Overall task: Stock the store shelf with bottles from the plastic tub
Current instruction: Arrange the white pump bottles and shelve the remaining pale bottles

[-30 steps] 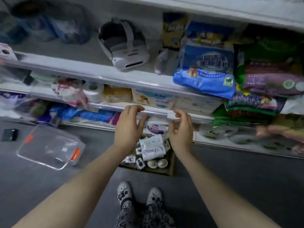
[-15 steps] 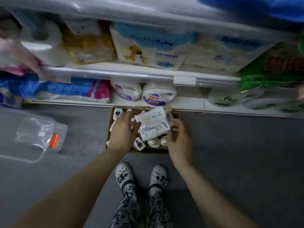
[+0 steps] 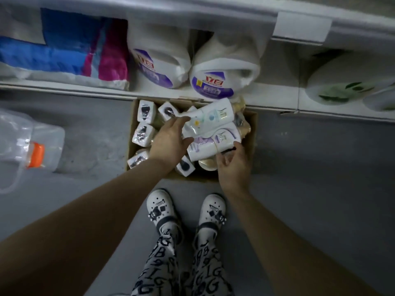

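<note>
Left grip (image 3: 171,142) was held wide and laid on white shrink-wrapped bottle pack (image 3: 210,116) in brown cardboard box (image 3: 253,133). Right grip (image 3: 233,167) was curled at end of 2nd pack (image 3: 213,144); whether it was held couldn't be told.

Cuts off the clear plastic tub (image 3: 27,146) at the left edge. Cannot read the print on the two white bottles (image 3: 213,116) lying in the cardboard box (image 3: 252,135). Hidden under the left hand (image 3: 171,142): part of the small white packs (image 3: 145,112). Cannot tell grip from mere touch at the right hand (image 3: 233,167) on the lower bottle (image 3: 213,144). Blurred and cropped at the right edge: rolls (image 3: 342,82) on the shelf (image 3: 64,85), green print too soft to name.
</note>
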Motion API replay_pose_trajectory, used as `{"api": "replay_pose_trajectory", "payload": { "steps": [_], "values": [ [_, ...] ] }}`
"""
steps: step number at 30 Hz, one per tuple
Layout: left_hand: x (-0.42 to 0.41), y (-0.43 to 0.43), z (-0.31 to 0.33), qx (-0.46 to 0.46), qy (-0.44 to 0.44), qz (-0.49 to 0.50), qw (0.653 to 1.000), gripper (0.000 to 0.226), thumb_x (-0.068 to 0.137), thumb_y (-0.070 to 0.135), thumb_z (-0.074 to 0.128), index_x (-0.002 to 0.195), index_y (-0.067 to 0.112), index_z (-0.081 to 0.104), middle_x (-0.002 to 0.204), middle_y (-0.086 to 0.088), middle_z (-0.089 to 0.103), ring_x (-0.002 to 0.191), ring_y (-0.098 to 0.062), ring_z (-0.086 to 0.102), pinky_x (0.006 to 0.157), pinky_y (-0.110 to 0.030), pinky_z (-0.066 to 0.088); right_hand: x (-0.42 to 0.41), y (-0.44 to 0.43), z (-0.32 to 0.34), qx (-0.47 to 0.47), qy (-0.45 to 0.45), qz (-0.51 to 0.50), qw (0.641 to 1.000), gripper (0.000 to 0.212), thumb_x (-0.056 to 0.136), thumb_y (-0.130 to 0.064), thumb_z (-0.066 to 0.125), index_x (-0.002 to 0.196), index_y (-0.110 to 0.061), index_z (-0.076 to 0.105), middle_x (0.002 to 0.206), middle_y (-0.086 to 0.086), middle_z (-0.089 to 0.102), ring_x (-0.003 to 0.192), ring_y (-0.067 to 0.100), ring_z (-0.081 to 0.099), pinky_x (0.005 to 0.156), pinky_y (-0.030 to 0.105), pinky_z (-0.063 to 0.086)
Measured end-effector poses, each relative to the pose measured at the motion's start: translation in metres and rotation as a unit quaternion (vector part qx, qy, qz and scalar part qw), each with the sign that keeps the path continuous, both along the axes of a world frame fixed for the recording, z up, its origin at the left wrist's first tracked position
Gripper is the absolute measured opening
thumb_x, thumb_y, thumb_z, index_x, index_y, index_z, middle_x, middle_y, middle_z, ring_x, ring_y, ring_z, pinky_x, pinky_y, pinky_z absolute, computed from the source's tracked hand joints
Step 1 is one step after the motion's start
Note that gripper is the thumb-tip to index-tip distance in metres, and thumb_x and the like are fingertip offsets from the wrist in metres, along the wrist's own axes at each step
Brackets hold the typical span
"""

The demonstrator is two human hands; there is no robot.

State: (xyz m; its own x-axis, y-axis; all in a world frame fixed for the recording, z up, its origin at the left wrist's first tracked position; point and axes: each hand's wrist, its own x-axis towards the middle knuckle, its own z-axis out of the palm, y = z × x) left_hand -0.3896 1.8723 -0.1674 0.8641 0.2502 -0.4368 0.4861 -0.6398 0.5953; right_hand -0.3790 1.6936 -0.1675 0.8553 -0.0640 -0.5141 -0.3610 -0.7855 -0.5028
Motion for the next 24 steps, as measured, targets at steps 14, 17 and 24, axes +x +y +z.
{"api": "replay_pose_trajectory", "payload": {
  "steps": [14,17,24],
  "values": [
    [0.045,0.007,-0.121,0.037,-0.004,-0.046,0.998,0.062,0.096,0.044,0.056,0.147,0.014,0.041,0.147,-0.01,0.047,0.134,-0.032,0.04,0.114,-0.042,0.032,0.008,0.013,-0.121,0.145,0.054,-0.241,0.958,0.049,0.1,-0.03,0.057,0.139,0.0,0.05,0.126,0.01,0.065,0.079,-0.004,0.059,0.057,0.003,0.045],
    [0.051,0.008,-0.128,0.044,0.011,-0.058,0.997,0.063,0.096,0.048,0.053,0.148,0.017,0.039,0.147,-0.01,0.045,0.132,-0.034,0.04,0.111,-0.042,0.032,0.015,0.016,-0.128,0.204,0.08,-0.294,0.93,0.054,0.094,-0.033,0.068,0.138,-0.006,0.053,0.126,0.007,0.066,0.087,-0.001,0.063,0.059,0.007,0.05],
    [0.048,0.014,-0.117,0.013,0.081,-0.057,0.995,0.066,0.093,0.059,0.052,0.145,0.02,0.042,0.136,-0.016,0.044,0.122,-0.033,0.047,0.105,-0.046,0.041,0.02,0.01,-0.122,0.266,0.169,-0.359,0.878,0.071,0.072,-0.046,0.08,0.136,-0.027,0.054,0.12,0.002,0.069,0.105,0.025,0.069,0.091,0.053,0.056]
  ]
}}
